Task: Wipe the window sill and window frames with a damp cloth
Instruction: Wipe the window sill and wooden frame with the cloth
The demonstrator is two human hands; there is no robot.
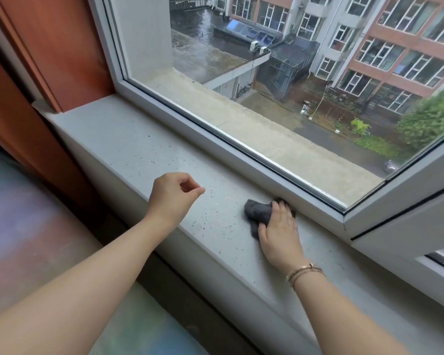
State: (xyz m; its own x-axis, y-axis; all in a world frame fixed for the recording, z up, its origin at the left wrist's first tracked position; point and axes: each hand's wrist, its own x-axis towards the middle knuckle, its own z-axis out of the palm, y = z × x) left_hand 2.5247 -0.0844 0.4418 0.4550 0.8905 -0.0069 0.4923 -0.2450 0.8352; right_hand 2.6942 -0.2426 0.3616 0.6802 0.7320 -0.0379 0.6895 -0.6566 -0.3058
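Note:
A dark grey cloth [256,210] lies bunched on the pale grey window sill [128,149], right against the white lower window frame [215,135]. My right hand [280,234] lies flat on the cloth with straight fingers pressing it down; bracelets circle that wrist. My left hand [173,194] hovers over the sill to the cloth's left, fingers loosely curled, thumb and forefinger close together, holding nothing that I can see. Small dark specks of dirt dot the sill between and around the two hands.
A reddish-brown wooden panel [62,47] closes the sill's left end. At the right a white sash [408,221] stands angled inward over the sill. Through the glass [267,85] are wet roofs and buildings. A blurred floor [36,226] lies below the sill's front edge.

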